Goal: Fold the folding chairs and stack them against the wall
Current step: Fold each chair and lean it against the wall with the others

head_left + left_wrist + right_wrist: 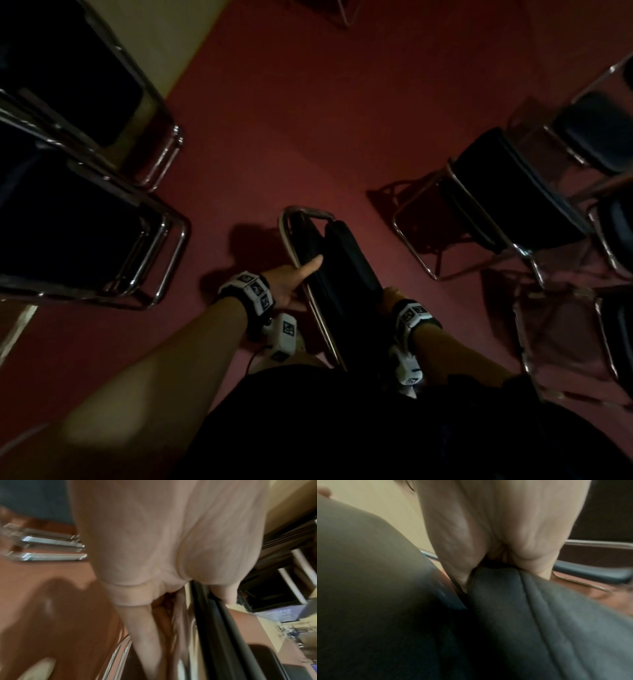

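A folded chair (329, 260) with black pads and a chrome frame stands on edge on the red carpet just in front of me. My left hand (291, 281) holds its left side, the thumb laid on the black pad and the fingers behind the chrome tube (181, 628). In the left wrist view the left hand (163, 554) pinches the black pad edge (214, 628) between thumb and fingers. My right hand (390, 294) grips the near right end of the seat pad. The right wrist view shows the right hand (496, 534) clamped over the pad (547, 615).
Two folded chairs (75, 222) (85, 85) lean against the cream wall (178, 34) at the left. Several unfolded chairs (507, 202) (599, 130) crowd the right side. Another chair frame (342, 13) shows at the top. Red carpet (308, 120) lies between the two groups.
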Available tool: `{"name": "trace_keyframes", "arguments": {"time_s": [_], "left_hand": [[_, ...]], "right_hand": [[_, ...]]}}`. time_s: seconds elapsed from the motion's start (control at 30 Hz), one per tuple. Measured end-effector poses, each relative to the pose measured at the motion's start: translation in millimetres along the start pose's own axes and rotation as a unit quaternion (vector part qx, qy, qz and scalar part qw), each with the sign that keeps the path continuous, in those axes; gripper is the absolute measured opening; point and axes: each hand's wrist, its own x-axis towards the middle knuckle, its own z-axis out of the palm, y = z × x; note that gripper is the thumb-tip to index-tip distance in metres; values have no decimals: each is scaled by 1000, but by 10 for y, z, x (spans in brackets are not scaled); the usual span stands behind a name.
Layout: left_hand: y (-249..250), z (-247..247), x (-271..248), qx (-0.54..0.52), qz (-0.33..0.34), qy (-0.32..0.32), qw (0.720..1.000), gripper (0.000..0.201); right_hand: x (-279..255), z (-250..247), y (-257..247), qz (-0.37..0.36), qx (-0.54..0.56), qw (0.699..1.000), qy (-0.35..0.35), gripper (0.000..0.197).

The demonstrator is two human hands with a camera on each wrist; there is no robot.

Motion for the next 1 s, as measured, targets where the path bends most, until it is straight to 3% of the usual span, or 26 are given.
{"name": "trace_keyframes", "arguments": {"time_s": [0.17,0.33,0.5,0.57,0.63,0.73,0.77,0.83,0.93,1.0], "left_hand": [[415,-400,-201,-19,76,31,996,80],[828,-1054,-142,-7,83,139,987,113],[1767,-1341,-285,15,162,183,970,79],[2061,-1547,-223,24,172,186,967,78],[2284,-1766,-113,26,156,165,973,102],[2377,-2186,656,42,122,191,973,118],[2429,-2180,685,67,117,198,971,119],[2618,-2165,547,104,122,208,965,112],[2931,-2446,393,151,106,187,965,76],[2994,-2643,441,184,81,169,965,79]], "right_hand": [[134,-570,-707,-43,-54,996,50,47],[429,-1070,-1564,-103,-47,991,74,42],[892,-1647,-2210,-132,-50,986,87,45],[1051,-1787,-2508,-138,-45,987,70,46],[1191,-1830,-2796,-159,-35,986,26,47],[1531,-1694,-2902,-163,-28,986,-33,46],[1617,-1625,-2869,-160,-31,985,-53,44],[1711,-1591,-2916,-139,-57,983,-103,42],[1833,-1681,-3211,-137,-70,978,-144,40],[1915,-1671,-3358,-126,-68,976,-164,32]]}}
